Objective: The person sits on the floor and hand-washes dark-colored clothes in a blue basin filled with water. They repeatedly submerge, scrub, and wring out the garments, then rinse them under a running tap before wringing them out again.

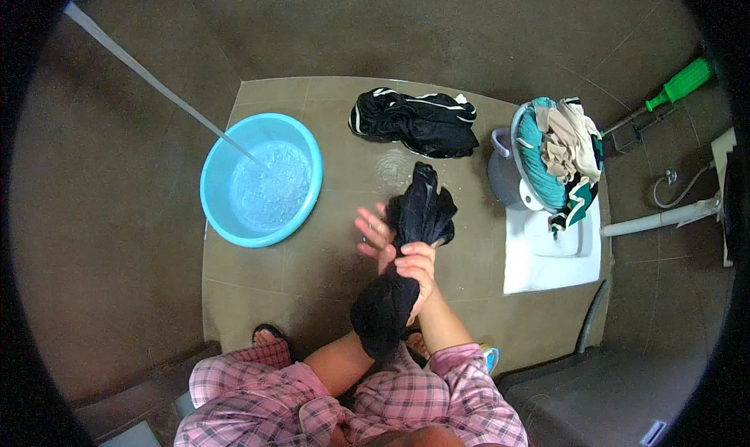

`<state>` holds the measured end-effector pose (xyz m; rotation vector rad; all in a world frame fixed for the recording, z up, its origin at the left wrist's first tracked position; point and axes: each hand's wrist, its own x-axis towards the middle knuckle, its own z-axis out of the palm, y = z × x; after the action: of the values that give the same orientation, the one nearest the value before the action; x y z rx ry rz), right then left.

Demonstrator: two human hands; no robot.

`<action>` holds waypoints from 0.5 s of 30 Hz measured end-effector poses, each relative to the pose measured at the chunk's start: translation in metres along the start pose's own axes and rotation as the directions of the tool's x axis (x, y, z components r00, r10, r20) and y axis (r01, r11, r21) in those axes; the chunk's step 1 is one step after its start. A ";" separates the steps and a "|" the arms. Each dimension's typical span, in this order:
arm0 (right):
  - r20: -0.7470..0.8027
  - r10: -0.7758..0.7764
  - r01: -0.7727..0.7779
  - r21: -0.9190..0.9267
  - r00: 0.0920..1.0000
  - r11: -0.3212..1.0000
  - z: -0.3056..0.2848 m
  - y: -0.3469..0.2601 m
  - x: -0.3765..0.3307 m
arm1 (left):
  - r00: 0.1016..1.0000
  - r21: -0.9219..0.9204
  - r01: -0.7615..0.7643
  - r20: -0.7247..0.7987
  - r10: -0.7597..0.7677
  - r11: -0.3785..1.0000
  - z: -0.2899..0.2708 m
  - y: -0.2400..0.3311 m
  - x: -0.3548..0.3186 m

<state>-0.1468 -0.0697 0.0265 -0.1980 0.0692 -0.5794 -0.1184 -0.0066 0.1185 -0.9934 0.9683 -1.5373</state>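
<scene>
A dark, wet-looking black cloth garment (423, 212) hangs bunched in front of me, one end toward the far side and a rounded bundle toward my lap. My right hand (419, 269) is closed around its narrow middle. Just left of that grip, my left hand (376, 232) has its fingers spread, slightly blurred, with the palm against or close to the cloth. Part of the left wrist and forearm is hidden behind the lower bundle. On the floor beyond lies another black garment (418, 123) with white trim, in a heap.
At left, a stream of water runs into a light blue basin (312, 173). To the right, a grey bucket (504, 183) heaped with teal, beige and white clothes stands beside a white floor-level basin (516, 267). A green-handled brush (680, 84) and white pipe (660, 217) are along the right wall.
</scene>
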 end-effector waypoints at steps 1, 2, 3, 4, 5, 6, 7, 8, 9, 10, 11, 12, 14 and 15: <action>0.046 -0.040 0.042 -0.040 0.998 0.998 0.018 -0.011 0.009 | 1.000 -0.001 0.008 0.000 -0.008 1.000 -0.008 0.005 -0.002; 0.119 -0.031 0.017 0.117 0.992 0.993 0.032 -0.022 0.014 | 1.000 0.003 0.021 -0.007 -0.021 1.000 -0.009 0.002 -0.001; 0.206 -0.031 -0.025 0.264 0.978 0.964 0.047 -0.032 0.021 | 0.999 0.018 0.040 -0.006 -0.040 0.999 -0.002 -0.005 -0.001; 0.279 -0.045 -0.073 0.397 0.959 0.915 0.055 -0.042 0.024 | 0.998 0.021 0.062 -0.010 -0.062 0.998 0.003 -0.013 -0.002; 0.354 -0.060 -0.133 0.497 0.933 0.858 0.051 -0.049 0.027 | 0.995 0.063 0.081 -0.065 -0.077 0.995 0.011 -0.017 -0.002; 0.370 -0.095 -0.092 0.457 0.924 0.885 0.048 -0.052 0.033 | 0.989 0.103 0.103 -0.118 -0.091 0.989 0.021 -0.021 0.000; 0.388 -0.124 -0.055 0.419 0.913 0.907 0.047 -0.051 0.037 | 0.980 0.152 0.134 -0.167 -0.108 0.979 0.029 -0.019 -0.003; 0.170 -0.060 -0.003 0.346 0.984 0.938 0.055 -0.052 0.031 | 0.977 0.251 0.135 -0.196 -0.087 0.958 0.035 -0.016 -0.006; 0.123 0.046 -0.075 0.246 0.991 0.966 0.053 -0.057 0.031 | 0.968 0.373 0.147 -0.246 -0.055 0.916 0.039 -0.013 -0.010; 0.019 0.087 -0.089 0.086 0.996 0.992 0.061 -0.061 0.026 | 0.957 0.490 0.165 -0.290 -0.018 0.856 0.042 -0.009 -0.013; -0.093 0.112 -0.119 -0.073 0.989 0.990 0.069 -0.063 0.021 | 0.945 0.597 0.186 -0.326 0.024 0.780 0.044 -0.005 -0.015; -0.152 0.196 -0.219 -0.156 0.969 0.963 0.057 -0.066 0.022 | 0.932 0.748 0.211 -0.347 0.101 0.630 0.043 0.003 -0.017; -0.384 0.257 -0.381 -0.295 0.887 0.876 0.052 -0.061 0.027 | 0.892 0.874 0.251 -0.376 0.251 0.416 0.039 0.019 -0.022; -0.503 0.271 -0.482 -0.356 0.821 0.801 0.050 -0.058 0.030 | 0.869 0.912 0.279 -0.372 0.326 0.300 0.036 0.026 -0.023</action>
<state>-0.1467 -0.1253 0.0873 -0.5164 0.6787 -0.1696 -0.0736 0.0088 0.1038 0.3698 0.1578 -1.9567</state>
